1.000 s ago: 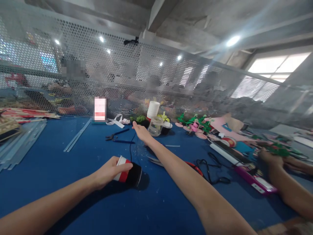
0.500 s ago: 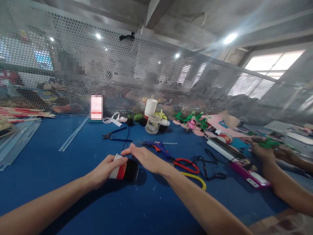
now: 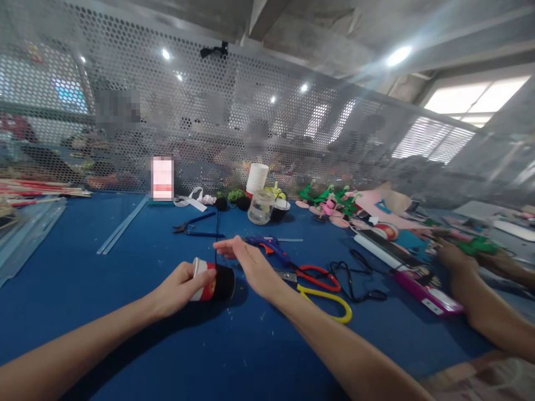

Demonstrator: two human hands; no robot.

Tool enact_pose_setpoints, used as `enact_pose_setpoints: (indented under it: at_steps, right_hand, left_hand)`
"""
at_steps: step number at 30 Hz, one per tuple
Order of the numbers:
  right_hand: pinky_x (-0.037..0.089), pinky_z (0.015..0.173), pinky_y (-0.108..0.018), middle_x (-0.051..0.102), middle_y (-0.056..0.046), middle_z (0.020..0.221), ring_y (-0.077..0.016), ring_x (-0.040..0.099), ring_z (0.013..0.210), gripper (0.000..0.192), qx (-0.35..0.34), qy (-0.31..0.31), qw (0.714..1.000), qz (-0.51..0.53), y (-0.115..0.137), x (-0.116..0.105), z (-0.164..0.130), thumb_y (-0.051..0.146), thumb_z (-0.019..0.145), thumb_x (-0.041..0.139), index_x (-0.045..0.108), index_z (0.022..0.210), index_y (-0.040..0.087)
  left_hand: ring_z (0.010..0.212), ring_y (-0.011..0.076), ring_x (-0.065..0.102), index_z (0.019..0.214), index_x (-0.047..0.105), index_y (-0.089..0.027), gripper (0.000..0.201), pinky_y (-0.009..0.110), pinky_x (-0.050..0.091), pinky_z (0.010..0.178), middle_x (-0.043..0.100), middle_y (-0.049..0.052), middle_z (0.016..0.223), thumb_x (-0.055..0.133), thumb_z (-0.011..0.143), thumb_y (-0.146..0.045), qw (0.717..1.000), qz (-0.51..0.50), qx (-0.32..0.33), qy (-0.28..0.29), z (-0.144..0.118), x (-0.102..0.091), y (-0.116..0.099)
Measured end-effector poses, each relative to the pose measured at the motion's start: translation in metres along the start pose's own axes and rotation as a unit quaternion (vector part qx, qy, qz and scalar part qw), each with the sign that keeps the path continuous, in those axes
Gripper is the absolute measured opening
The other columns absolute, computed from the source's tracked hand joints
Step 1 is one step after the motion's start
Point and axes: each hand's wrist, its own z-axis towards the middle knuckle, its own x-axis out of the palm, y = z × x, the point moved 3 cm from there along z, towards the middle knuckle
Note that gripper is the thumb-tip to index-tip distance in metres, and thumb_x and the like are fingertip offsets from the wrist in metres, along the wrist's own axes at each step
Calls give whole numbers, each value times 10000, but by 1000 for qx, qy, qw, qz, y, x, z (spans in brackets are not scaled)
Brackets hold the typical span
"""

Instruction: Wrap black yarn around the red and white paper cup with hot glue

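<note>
My left hand is closed around a paper cup lying on its side, its white rim to the left. Black yarn covers the end of the cup that points right. From there a strand runs up to a black yarn ball at the back. My right hand hovers just right of the cup, fingers stretched out, their tips at the strand; whether they touch it I cannot tell. Behind the right forearm lie scissors with one red and one yellow handle.
Pliers and a blue glue gun lie beyond my hands. Further back stand a clear jar, stacked white cups and a lit phone. Plastic strips lie left. At right, another person's arms work near a purple-ended box.
My right hand has tilted, its fingertips rising slightly toward the strand, and more of the scissors shows. The left hand keeps the cup, which has turned a little.
</note>
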Motion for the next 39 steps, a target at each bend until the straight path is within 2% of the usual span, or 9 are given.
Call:
enact_pose_setpoints:
  at_steps: [2,7,14,18,22,28,33,35,39]
  right_hand:
    - [391,786,-310,616,-97,860,-162,551,833,590,25,-29,999,-37,-5,-5,2,554,780,210,606,836,120]
    - [367,809,-331,620,-97,908,-186,540,887,574,63,96,989,-95,-5,-3,1,546,782,235,609,914,130]
    - [317,886,-310,573,-88,1048,-160,495,990,526,41,150,986,-57,3,1,-2,483,821,212,556,1031,145]
    - [330,876,-301,568,-74,1046,-148,493,983,498,-1,170,984,-52,9,7,-5,431,845,177,524,1062,147]
    - [345,860,-289,547,-89,1059,-152,486,978,504,-43,167,982,-78,11,11,-9,453,832,195,515,1053,133]
    - [364,832,-283,568,-83,1019,-144,504,948,488,-25,158,982,-99,7,10,-9,436,843,185,529,1022,140]
    - [399,717,-254,619,-69,887,-140,560,803,450,17,25,970,-242,-3,-30,14,411,846,215,570,883,137]
    - [391,679,-228,628,-45,827,-132,568,764,370,65,-42,928,-364,-9,-57,23,351,844,252,571,840,163]
    - [370,619,-261,616,-91,685,-209,568,721,79,141,-53,888,-434,-30,-92,25,141,658,508,569,607,143]
  left_hand:
    - [437,54,213,481,344,-157,405,206,167,424,276,-65,463,355,737,-470,999,28,28,18,-1,0,-4]
    - [502,71,244,533,380,-149,380,210,226,479,298,-48,531,298,775,-430,995,68,71,32,0,-1,-6]
    - [515,73,283,560,434,-140,365,203,243,491,352,-41,547,321,771,-416,991,66,89,73,1,1,-3]
    - [442,58,223,487,386,-149,429,207,177,429,295,-61,465,340,737,-494,998,29,23,60,2,1,0]
    - [393,48,214,482,372,-158,426,205,146,400,297,-74,416,412,679,-534,997,-47,-66,4,3,0,5]
    - [388,49,281,543,437,-146,357,189,179,404,384,-70,430,498,637,-485,988,-119,-93,-21,3,2,7]
    - [402,58,296,531,437,-142,370,193,190,420,389,-62,434,470,655,-488,991,-89,-89,-41,1,0,4]
    - [408,62,290,520,434,-142,383,198,191,428,382,-59,434,438,674,-493,994,-65,-73,-38,0,-1,1]
    - [412,65,274,499,418,-148,396,204,187,430,359,-60,434,401,686,-497,996,-26,-63,-51,0,-4,-3]
